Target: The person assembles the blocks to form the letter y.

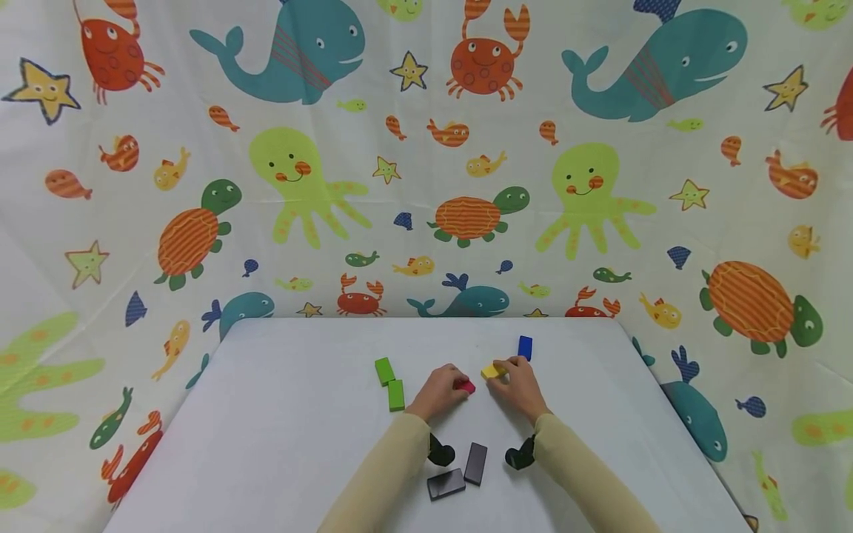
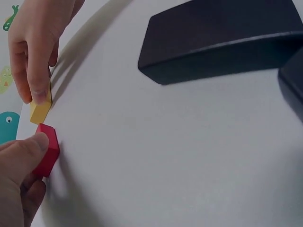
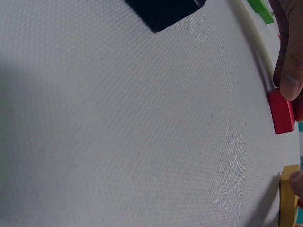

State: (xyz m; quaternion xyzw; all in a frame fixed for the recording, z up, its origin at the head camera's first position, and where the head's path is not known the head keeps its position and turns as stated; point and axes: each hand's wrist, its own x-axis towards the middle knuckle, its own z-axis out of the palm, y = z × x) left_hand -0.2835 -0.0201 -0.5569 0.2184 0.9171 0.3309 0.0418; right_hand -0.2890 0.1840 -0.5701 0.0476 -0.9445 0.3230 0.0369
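Note:
My left hand point(image 1: 440, 394) pinches a small red block point(image 1: 468, 386) near the middle of the white table. In the left wrist view the thumb lies on the red block's point(image 2: 50, 158) near face. To the right, my right hand point(image 1: 521, 389) pinches a yellow block point(image 1: 491, 371) between thumb and fingers, which cover part of it. The right wrist view has the red block point(image 3: 281, 112) and yellow block point(image 3: 287, 196) close to each other with a gap between. Just beyond the right hand's knuckles lies a blue block point(image 1: 525, 346).
Two green blocks point(image 1: 396, 395) lie end to end left of the left hand. Nearer the body, between the forearms, are two dark blocks point(image 1: 475, 464), one angled against the other. A curtain point(image 1: 413, 170) printed with sea animals hangs behind the table point(image 1: 266, 414).

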